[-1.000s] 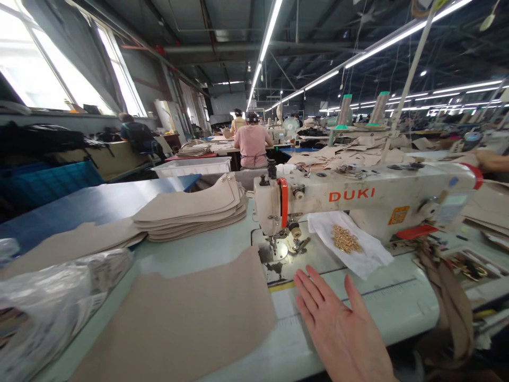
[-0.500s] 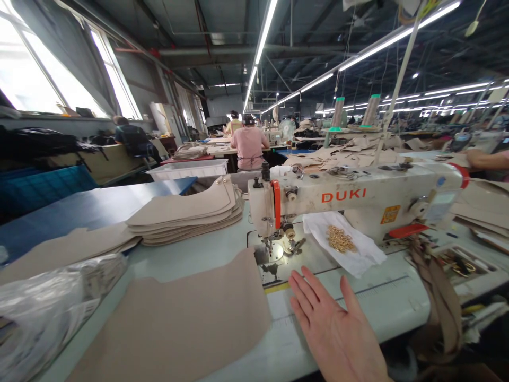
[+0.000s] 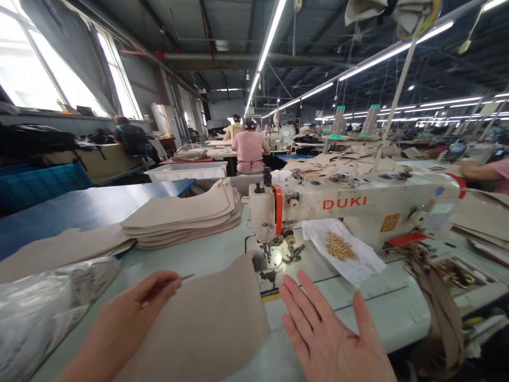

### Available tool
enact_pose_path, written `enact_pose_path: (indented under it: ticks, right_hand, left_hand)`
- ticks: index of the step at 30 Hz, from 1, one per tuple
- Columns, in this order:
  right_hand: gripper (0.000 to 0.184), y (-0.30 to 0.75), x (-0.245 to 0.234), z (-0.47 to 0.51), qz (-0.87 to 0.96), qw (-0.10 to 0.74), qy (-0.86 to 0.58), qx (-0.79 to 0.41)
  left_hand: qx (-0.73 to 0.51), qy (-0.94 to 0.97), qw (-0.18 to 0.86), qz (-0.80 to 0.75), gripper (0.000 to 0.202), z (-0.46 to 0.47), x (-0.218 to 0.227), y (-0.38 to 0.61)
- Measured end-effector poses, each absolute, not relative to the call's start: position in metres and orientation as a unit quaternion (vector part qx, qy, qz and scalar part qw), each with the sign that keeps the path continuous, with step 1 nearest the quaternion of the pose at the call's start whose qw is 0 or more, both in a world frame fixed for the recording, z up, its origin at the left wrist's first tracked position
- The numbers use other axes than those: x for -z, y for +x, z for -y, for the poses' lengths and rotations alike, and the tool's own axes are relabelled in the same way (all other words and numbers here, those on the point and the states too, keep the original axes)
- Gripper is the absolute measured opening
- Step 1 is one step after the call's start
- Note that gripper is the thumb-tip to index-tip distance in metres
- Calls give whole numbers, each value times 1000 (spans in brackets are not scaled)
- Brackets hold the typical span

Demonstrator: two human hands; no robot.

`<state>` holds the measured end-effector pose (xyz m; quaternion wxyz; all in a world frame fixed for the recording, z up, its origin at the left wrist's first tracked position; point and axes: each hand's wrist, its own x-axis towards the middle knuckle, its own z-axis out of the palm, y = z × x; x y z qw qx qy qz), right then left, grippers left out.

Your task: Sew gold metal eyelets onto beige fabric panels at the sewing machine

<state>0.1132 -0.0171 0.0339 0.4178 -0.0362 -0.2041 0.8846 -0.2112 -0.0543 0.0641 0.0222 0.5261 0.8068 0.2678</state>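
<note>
My left hand [image 3: 149, 300] is closed in a pinch above the left part of a beige fabric piece [image 3: 214, 323]. A thin dark stick-like tool [image 3: 187, 276] pokes out beyond its fingertips; its kind is too small to make out. My right hand [image 3: 326, 329] lies palm up with fingers spread and nothing in it, in front of the sewing machine [image 3: 306, 204]. Behind that hand, small gold metal pieces [image 3: 340, 246] form a heap on a white cloth [image 3: 368, 268] beneath the machine's arm. The fabric's right edge reaches close to the needle plate [image 3: 274, 257].
Stacked beige panels [image 3: 183, 217] stand at the left behind the fabric, with a crumpled plastic bag [image 3: 51, 302] nearer me. Brown straps [image 3: 441, 307] hang over the table's right edge by a tray [image 3: 473, 286] of hardware. A co-worker's arm [image 3: 481, 171] shows at far right.
My left hand has come into view from the lower left, pinching the thin tool over the fabric. My right hand stays open and sits slightly further left in the picture.
</note>
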Motion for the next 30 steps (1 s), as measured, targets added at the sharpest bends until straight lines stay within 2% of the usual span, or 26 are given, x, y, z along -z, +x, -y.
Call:
enact_pose_path:
  ticks: [5,9,12,14,17,19,20,22,25,30]
  right_hand:
    - [75,116,-32,11,246,414,-47,-875]
    - [69,121,-20,4,305,431,-113,-842]
    - [56,140,-14,-20,429,481,-246,-724]
    - [45,162,-17,-46,537,504,-368,-568]
    - [31,194,-31,-92,676,455,-497,-299]
    - [28,205,-39,-117,777,328,-515,-152]
    - [26,206,-41,-126,804,287,-507,-120]
    - [22,202,-43,-136,842,225,-482,-92]
    - [19,189,-41,-140,866,183,-458,-78]
    - [21,178,-42,-141,876,164,-448,-71]
  left_hand:
    - [-335,582,140,-728,28,3,-59,-148]
    - [-359,592,209,-690,23,-25,-45,-132]
    - [-369,585,237,-682,24,-37,-32,-132]
    - [-368,590,243,-676,25,-40,-26,-133]
    - [-361,601,237,-672,25,-43,-22,-132]
    - [-365,600,234,-672,24,-44,-21,-132]
    - [-366,599,234,-672,24,-44,-22,-131]
    - [-362,596,238,-676,25,-45,-23,-130]
    - [-354,587,247,-685,27,-44,-26,-129]
    - [-353,587,241,-687,28,-42,-29,-126]
